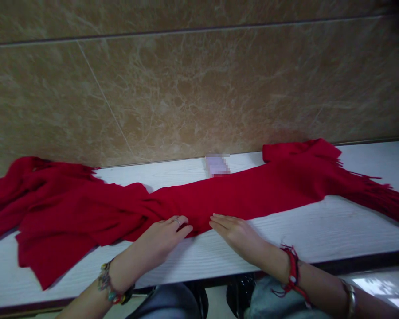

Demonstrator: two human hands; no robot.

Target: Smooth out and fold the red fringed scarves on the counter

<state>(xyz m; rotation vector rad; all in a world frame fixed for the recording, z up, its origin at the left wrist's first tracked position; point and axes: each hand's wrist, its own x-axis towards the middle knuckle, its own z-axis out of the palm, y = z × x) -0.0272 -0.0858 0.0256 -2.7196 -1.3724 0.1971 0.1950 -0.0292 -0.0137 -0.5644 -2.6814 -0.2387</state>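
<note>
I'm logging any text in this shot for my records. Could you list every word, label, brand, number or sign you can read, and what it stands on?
Readable text: none.
Pale purple item by the wall: pixelated, so any print on it cannot be read.
Red fringed cloth: no lettering or label shows.

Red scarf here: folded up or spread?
Mostly spread: the red scarf lies stretched lengthwise along the white surface, its middle fairly flat, though the left end is bunched.
</note>
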